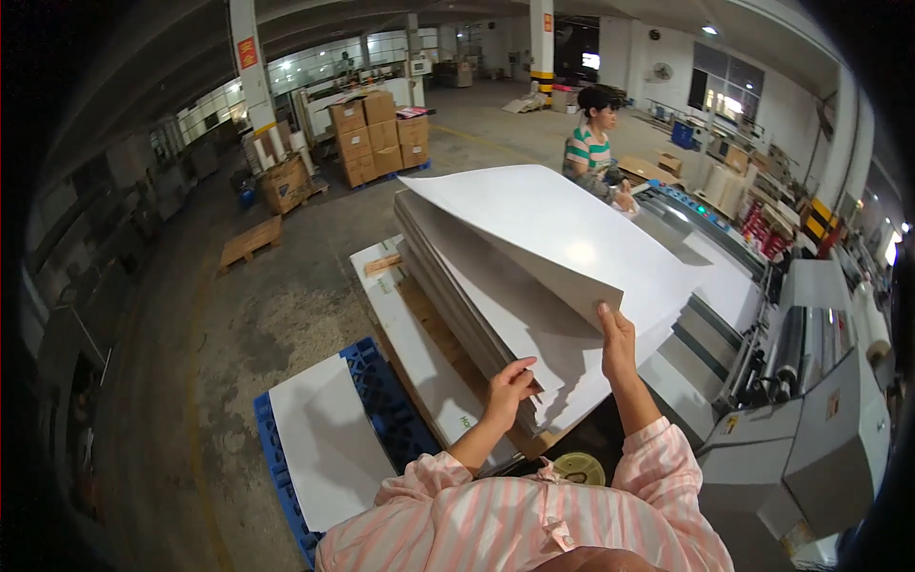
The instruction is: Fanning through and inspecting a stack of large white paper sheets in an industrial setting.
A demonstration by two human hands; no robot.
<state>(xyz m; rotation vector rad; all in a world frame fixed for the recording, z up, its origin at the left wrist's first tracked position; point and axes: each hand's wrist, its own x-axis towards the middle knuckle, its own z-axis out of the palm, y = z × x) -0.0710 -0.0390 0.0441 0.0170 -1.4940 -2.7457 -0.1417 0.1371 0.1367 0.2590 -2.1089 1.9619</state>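
White sheets (562, 238) curl up above both hands, right hand (618, 336) and left hand (510, 386) gripping their near edges.

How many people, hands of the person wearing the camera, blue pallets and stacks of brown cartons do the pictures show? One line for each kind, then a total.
People, counting the camera wearer and the co-worker: 2
Wearer's hands, left hand and right hand: 2
Blue pallet: 1
Stack of brown cartons: 1
Total: 6
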